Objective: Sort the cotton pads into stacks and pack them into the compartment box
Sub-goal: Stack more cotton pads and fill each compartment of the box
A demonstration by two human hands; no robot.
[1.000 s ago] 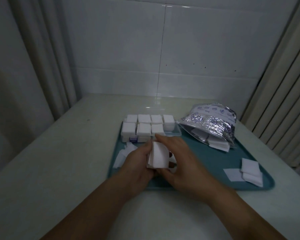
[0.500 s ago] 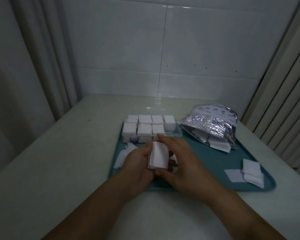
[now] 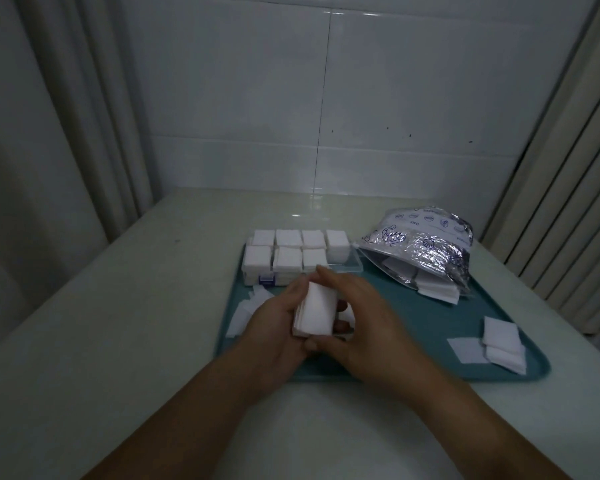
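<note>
Between both hands' fingers, left hand (image 3: 274, 327) and right hand (image 3: 364, 323) grip a pad stack (image 3: 315, 315); beyond them the compartment box (image 3: 350, 268) seems one compartment short; loose pads (image 3: 501, 342) remain right.

Both hands hold a stack of cotton pads (image 3: 315, 313) above the near part of a teal tray (image 3: 430, 306) on the desk (image 3: 118, 306): the left hand (image 3: 274, 327) cups it from the left, while the right hand (image 3: 368, 317) curls over it. The compartment box (image 3: 354, 268) sits at the tray's far left, its near-right cell bare. A foil bag (image 3: 426, 244) lies far right, with loose pads (image 3: 499, 344) near right.
</note>
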